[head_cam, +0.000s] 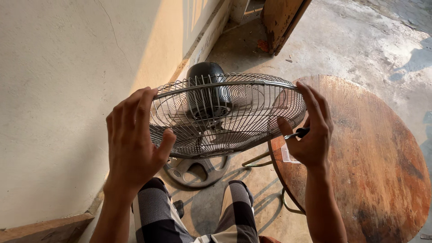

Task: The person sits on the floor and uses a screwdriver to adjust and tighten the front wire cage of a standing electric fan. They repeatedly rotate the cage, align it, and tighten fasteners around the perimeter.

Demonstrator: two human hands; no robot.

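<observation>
A round grey wire fan guard (234, 117) is held up in front of me, tilted nearly flat. My left hand (132, 141) grips its left rim, thumb under the wires. On the opposite rim is my right hand (310, 130), which also pinches a thin dark tool (299, 133) between thumb and fingers. Behind the guard stands the fan's black motor housing (208, 92). The fan's round grey base (195, 170) rests on the floor below.
A worn round wooden table (373, 171) on metal legs stands at my right. A small clear plastic box (288, 155) sits at its left edge. A pale wall runs along the left. My knees in checked fabric (198, 211) are below. A wooden door edge (281, 20) is farther back.
</observation>
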